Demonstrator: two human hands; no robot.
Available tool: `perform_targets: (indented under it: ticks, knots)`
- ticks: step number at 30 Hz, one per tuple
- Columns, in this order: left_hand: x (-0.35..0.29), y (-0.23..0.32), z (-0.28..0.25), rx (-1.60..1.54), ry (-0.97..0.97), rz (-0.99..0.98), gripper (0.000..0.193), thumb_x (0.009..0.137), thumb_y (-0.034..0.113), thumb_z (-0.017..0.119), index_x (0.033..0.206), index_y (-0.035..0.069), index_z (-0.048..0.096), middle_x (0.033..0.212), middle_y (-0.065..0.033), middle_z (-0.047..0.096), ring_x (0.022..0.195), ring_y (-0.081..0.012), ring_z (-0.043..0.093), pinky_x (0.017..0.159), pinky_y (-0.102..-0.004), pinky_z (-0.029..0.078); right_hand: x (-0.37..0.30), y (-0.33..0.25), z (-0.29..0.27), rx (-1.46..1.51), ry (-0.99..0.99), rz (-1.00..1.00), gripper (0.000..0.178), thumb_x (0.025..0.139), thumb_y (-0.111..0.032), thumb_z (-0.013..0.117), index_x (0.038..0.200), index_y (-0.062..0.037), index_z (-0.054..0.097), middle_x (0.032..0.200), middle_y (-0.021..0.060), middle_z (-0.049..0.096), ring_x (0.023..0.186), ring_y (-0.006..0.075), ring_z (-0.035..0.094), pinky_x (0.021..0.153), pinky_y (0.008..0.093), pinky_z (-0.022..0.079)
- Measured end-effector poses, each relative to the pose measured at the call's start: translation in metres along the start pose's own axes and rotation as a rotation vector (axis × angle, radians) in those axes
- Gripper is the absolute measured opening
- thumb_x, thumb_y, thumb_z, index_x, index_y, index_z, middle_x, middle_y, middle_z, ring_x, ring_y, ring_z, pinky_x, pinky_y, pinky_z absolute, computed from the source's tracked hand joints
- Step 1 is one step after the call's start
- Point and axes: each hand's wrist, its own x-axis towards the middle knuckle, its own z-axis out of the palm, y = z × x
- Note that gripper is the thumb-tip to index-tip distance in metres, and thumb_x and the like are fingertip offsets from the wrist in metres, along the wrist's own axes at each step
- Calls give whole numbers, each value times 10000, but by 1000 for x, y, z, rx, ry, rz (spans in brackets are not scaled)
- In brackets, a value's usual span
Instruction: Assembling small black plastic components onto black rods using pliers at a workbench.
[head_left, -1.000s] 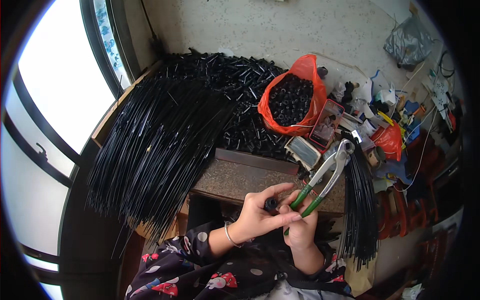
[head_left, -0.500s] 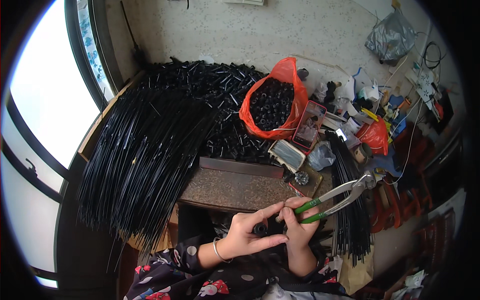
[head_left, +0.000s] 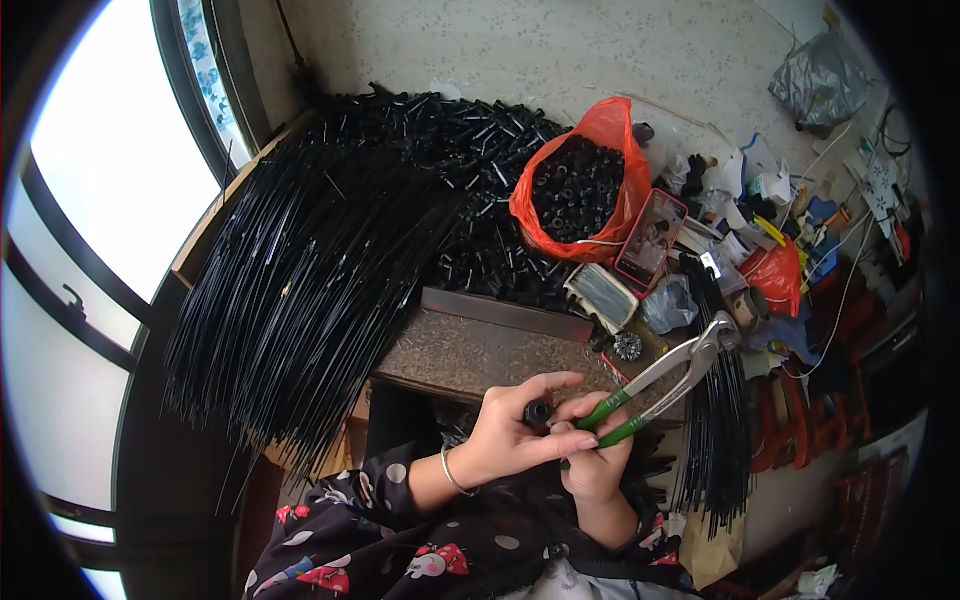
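Note:
My left hand (head_left: 505,432), with a bangle at its wrist, is closed around a short black tube (head_left: 538,411) whose open end faces up. Its index finger is lifted, while the thumb reaches across to my right hand (head_left: 597,472). That hand grips metal pincers (head_left: 690,375) by their green handles, the jaws pointing up and to the right. Both hands are close together in front of the table's near edge. Whatever lies between the fingertips is too small to make out.
Long thin black rods (head_left: 300,270) cover the table's left side, beside many short black tubes (head_left: 420,130). A red plastic bag (head_left: 632,150) holds black rings. A phone (head_left: 650,235), a box of thin pins (head_left: 603,297) and another rod bundle (head_left: 715,440) are to the right.
The view has shifted, so the table things sit further right. My left index finger has lifted off the right hand, and the left thumb has come up against the right hand's fingers.

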Motion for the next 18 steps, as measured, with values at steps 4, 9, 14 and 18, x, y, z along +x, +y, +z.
perform_targets:
  ticks: [4,9,14,18]
  knots:
    - [0,3,-2,3,6,1,583,650,267,792,1107,-10,557,619,-24,554,552,-51,493,516,-190,401,1,-1,1,68,-20,12,240,797,-9,620,965,4,448,838,99,562,739,116,550,699,238,468]
    - [-1,0,-1,89,65,58,646,663,324,776,1151,-17,525,618,-29,551,555,-55,501,514,-196,406,3,-3,8,25,-3,5,244,787,6,627,958,-1,453,836,96,555,749,118,546,703,240,463]
    - [7,0,-5,-9,-46,101,699,666,323,768,1199,-21,474,646,-62,575,590,-100,552,560,-222,439,17,0,-6,-425,-201,-379,282,749,41,638,946,-34,451,815,76,510,713,130,488,634,241,422]
    - [9,19,-27,-173,-262,33,696,722,282,728,1260,-37,422,555,-14,506,513,-62,469,506,-208,372,21,-22,5,-189,-122,8,332,750,-71,691,961,-7,443,832,51,463,655,134,511,587,234,421]
